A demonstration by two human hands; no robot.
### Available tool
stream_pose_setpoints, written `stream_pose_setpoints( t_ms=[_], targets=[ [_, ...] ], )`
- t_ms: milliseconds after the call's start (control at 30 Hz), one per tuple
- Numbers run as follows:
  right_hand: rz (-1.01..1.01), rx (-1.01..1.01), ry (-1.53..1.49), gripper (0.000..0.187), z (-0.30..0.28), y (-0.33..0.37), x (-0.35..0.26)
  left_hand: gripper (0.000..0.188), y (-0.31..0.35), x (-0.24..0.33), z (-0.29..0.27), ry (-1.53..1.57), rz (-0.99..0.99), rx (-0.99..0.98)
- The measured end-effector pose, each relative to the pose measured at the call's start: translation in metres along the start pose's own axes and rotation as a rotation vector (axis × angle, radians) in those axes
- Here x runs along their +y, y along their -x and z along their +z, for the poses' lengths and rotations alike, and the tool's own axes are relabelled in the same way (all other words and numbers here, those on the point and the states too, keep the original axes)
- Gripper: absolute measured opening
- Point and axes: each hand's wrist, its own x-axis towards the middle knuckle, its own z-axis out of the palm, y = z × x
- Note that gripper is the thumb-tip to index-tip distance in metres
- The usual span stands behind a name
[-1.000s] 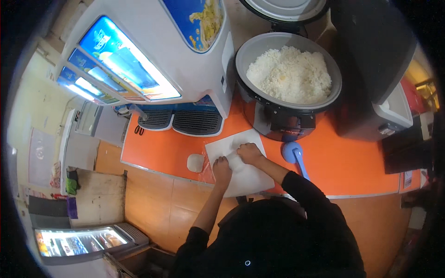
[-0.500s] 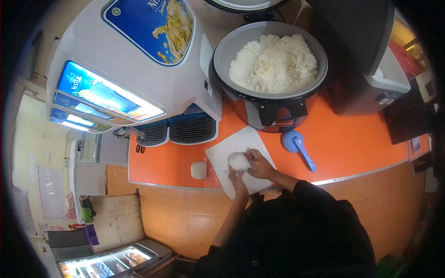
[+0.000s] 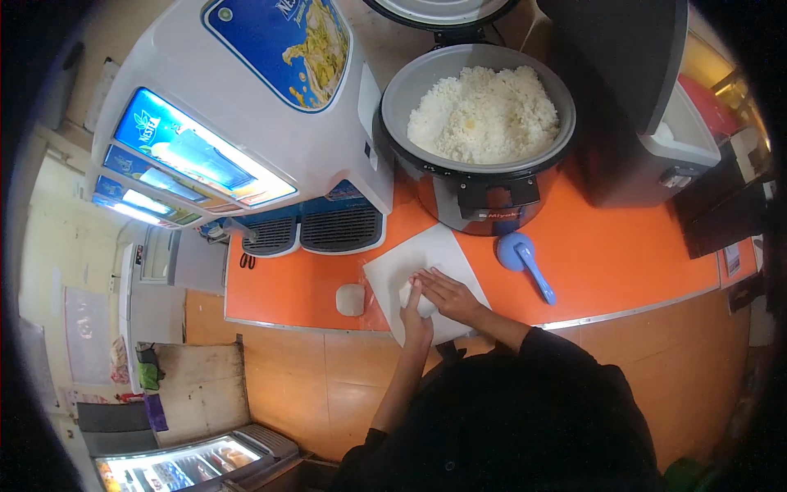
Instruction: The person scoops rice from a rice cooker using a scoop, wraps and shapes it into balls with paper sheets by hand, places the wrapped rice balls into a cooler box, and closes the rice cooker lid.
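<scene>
My left hand (image 3: 416, 318) and my right hand (image 3: 452, 297) are closed round a white wrapped rice bundle (image 3: 425, 307). The left thumb and fingers hold its near left side, while the right fingers lie over its top. Much of the bundle is hidden by the fingers. Beneath them a sheet of white paper (image 3: 447, 250) lies at the counter's front edge. A second white wrapped bundle (image 3: 351, 300) rests just left of the paper. On the right lies a blue scoop (image 3: 516, 251), its handle pointing toward me.
Beyond the paper stands an open rice cooker (image 3: 500, 193) heaped with cooked rice (image 3: 484, 115). A drink dispenser (image 3: 328, 148) with drip trays (image 3: 342, 228) is at the left. A dark bin-like box (image 3: 623, 156) stands right on the orange counter (image 3: 615, 254).
My right hand has moved from the bundle's right side onto its top, fingers now laid across it. The left hand has closed further round the bundle. The view has shifted slightly.
</scene>
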Motion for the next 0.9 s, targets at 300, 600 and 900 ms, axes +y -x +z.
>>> stream_pose_setpoints(
  t_ms=[300,600,900],
  targets=[
    [0.714,-0.237,-0.671,0.061,-0.033,0.012,-0.030,0.021,0.003,0.002,0.014,0.378,-0.222,-0.056],
    [0.867,0.325,0.561,0.052,-0.089,0.080,0.022,0.058,-0.021,0.013,-0.048,-0.864,0.091,0.280],
    [0.647,-0.072,-0.047,0.056,-0.010,0.044,0.006,0.054,0.000,0.024,-0.083,-0.854,0.191,0.168]
  ],
)
